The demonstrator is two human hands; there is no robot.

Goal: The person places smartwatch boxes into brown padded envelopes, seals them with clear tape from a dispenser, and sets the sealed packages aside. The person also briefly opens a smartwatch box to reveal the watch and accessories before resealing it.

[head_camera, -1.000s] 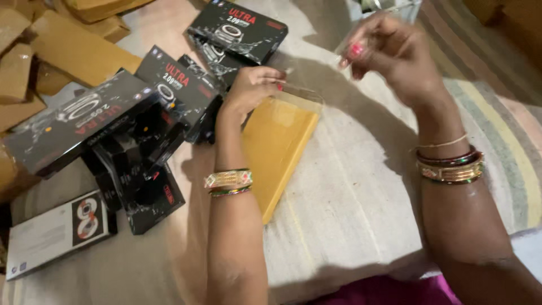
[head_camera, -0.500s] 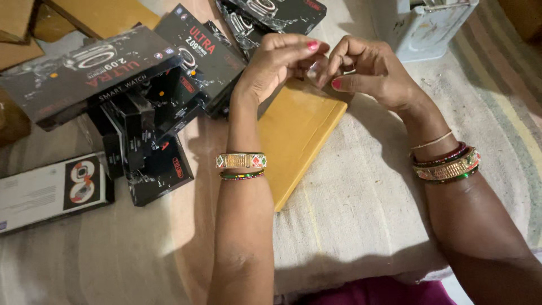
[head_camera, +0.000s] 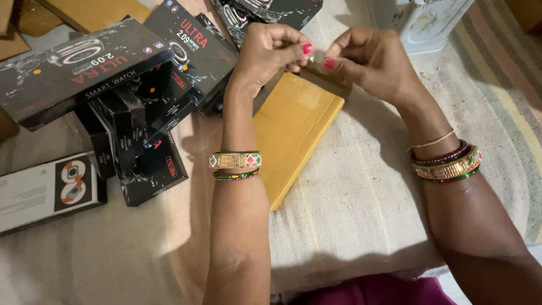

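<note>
A yellow padded envelope (head_camera: 293, 130) lies flat on a pale cloth, its long side running away from me. My left hand (head_camera: 270, 52) and my right hand (head_camera: 370, 63) meet at its far end. Both pinch the darker flap (head_camera: 324, 79) there with thumb and fingertips, almost touching each other. Whether a thin strip is also between the fingers cannot be told. Both wrists wear bangles.
Several black smartwatch boxes (head_camera: 84, 73) are piled to the left, some open, and more sit at the top (head_camera: 271, 14). A flat box with a white face (head_camera: 51, 192) lies at the lower left. A white container (head_camera: 420, 22) stands at the top right. Brown envelopes (head_camera: 73, 11) lie far left.
My right hand came down from a raised position to join my left hand at the envelope's far end. The view shifted down and closer.
</note>
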